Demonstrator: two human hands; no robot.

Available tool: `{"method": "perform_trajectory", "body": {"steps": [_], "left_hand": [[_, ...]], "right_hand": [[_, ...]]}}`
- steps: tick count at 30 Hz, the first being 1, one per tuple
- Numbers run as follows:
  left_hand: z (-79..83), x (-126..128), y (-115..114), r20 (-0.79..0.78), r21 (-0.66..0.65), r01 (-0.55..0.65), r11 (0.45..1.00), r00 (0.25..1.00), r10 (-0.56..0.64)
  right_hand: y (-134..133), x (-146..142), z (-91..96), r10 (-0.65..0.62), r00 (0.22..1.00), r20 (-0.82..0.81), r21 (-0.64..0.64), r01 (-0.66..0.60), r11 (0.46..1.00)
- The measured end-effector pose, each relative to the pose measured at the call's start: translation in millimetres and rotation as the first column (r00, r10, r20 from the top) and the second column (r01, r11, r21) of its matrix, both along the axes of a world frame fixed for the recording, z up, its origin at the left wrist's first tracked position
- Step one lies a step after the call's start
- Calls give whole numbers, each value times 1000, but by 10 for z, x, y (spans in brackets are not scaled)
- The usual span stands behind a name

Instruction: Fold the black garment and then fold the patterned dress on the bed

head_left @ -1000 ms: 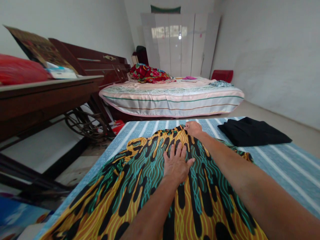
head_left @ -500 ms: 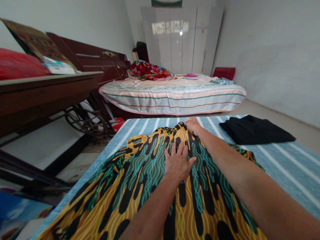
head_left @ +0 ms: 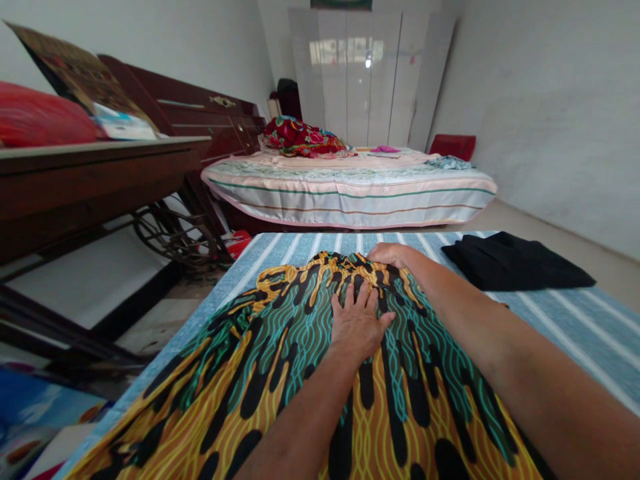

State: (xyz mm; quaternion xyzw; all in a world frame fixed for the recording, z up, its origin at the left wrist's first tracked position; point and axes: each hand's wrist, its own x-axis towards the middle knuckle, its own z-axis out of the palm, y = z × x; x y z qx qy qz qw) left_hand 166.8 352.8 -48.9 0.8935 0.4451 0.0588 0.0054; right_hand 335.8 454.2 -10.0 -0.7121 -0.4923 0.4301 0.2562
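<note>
A patterned dress [head_left: 295, 340] in yellow, black and green lies spread on a blue striped sheet [head_left: 280, 248], its gathered neckline pointing away from me. My left hand [head_left: 357, 323] rests flat on the upper middle of the dress, fingers spread. At the right of the neckline, my right hand [head_left: 387, 254] has its fingers curled onto the cloth edge; the fingertips are partly hidden. My right forearm covers part of the dress's right side. Bunched folds show along its left side.
Folded black cloth [head_left: 515, 261] lies on the sheet at right. Beyond is a bed [head_left: 350, 193] with a red floral quilt [head_left: 305, 139]. On the left stands a wooden table [head_left: 100, 173] carrying a red plastic bag [head_left: 45, 117], above an iron wheel [head_left: 173, 230]. A wardrobe [head_left: 357, 80] stands behind.
The cloth at the right shoulder, earlier showing beyond my right forearm, is now mostly out of sight. My right hand has turned slightly at the neckline. My left hand stays flat in place.
</note>
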Motion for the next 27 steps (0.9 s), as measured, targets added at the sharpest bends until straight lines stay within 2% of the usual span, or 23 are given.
{"method": "perform_trajectory", "body": {"steps": [7,12,16,19,23,27], "left_hand": [[-25,-1,5,4,13,4,1000,1000,-4],[-42,0,3,26,26,6,1000,1000,-6],[-22,3,-3,25,22,2,1000,1000,-3],[-10,2,-10,18,49,14,999,1000,-15],[-6,8,-16,-1,71,60,996,998,-60],[-3,19,-7,-17,25,61,998,998,-61]], "right_hand": [[55,-129,-1,-4,983,185,2,4,1000],[68,-151,27,21,985,170,65,-33,997],[123,-172,22,-54,991,125,191,30,981],[189,-170,-17,-165,981,101,297,129,946],[297,-147,-76,-308,950,55,418,258,871],[411,-184,-72,-351,936,-7,489,309,815]]}}
